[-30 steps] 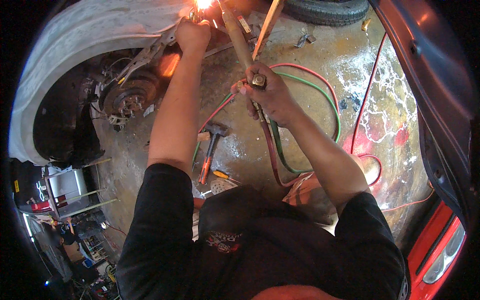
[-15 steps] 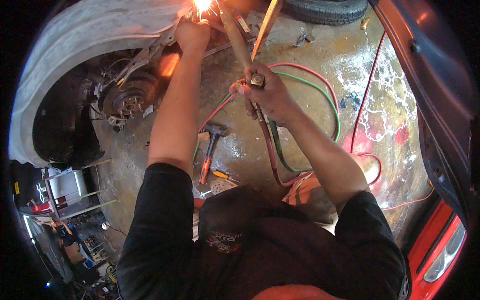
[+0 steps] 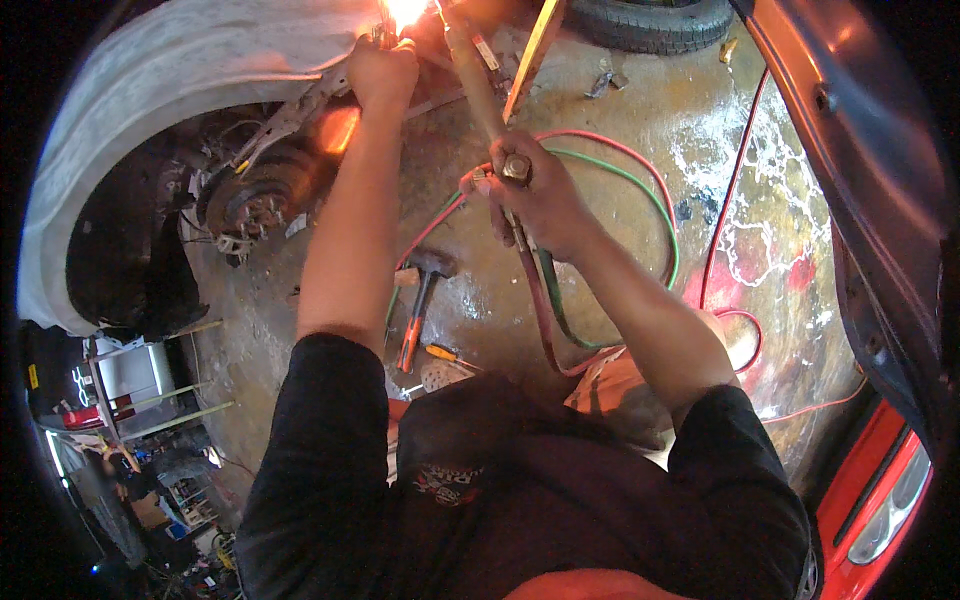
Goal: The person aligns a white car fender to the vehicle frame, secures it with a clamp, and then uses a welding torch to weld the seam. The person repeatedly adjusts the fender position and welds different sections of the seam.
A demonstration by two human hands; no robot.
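Observation:
My right hand (image 3: 545, 195) is wrapped round the valve end of a brass gas torch (image 3: 472, 85). Red and green hoses run from its lower end. The torch tip points to the far edge of view, where a white-orange glare (image 3: 406, 12) hides the heated spot. Close beside that glare, my left hand (image 3: 382, 75) is closed with its arm stretched out. Small metal pieces show above its fingers, but the glare hides what they belong to. A pale grey car fender (image 3: 170, 85) curves along the left, above a brake disc (image 3: 262, 205).
On the floor lie a hammer (image 3: 415, 315) with an orange-black handle and a yellow screwdriver (image 3: 447, 355). The green hose (image 3: 662, 200) loops right of my hands. A tyre (image 3: 650, 25) lies at the far side. A dark car panel (image 3: 860, 200) borders the right.
The glare at the torch tip has grown wider and brighter, with fewer separate sparks showing. Both hands have stayed almost in place.

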